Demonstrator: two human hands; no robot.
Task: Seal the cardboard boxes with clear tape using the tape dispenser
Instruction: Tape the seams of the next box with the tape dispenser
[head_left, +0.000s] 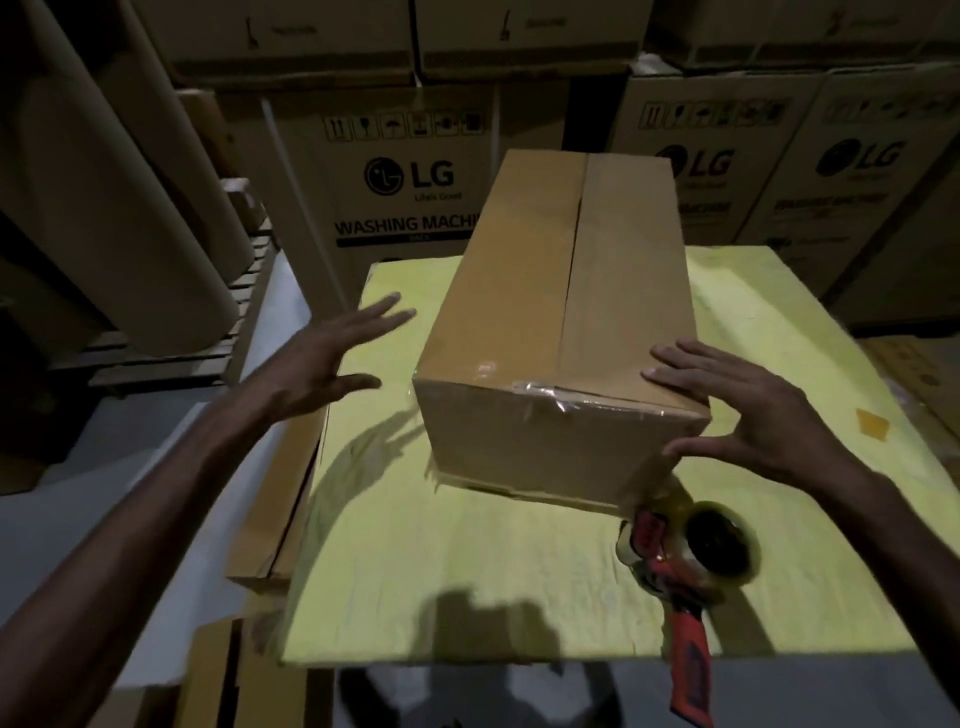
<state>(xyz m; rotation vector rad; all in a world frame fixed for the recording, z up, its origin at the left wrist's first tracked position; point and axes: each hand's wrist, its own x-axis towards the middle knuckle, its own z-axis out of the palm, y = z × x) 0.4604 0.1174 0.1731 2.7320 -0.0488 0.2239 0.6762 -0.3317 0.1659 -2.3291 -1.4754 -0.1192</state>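
Note:
A long brown cardboard box (519, 322) lies on the yellow-green table top (441, 561), its flaps closed along a centre seam. Clear tape (566, 397) shows crumpled over the near top edge. My right hand (748, 415) has its fingers spread over the box's near right corner, fingertips on the top and thumb by the front face. To the left of the box, my left hand (332, 358) hovers flat with spread fingers, not touching it. A red tape dispenser (680, 561) with a clear roll lies on the table at the near right, handle over the edge.
Large printed appliance cartons (410, 176) are stacked behind the table. Big paper rolls (119, 208) lean at the left over a wooden pallet. Flat cardboard pieces (280, 499) stick out under the table's left side. A small yellow scrap (872, 423) lies at the right.

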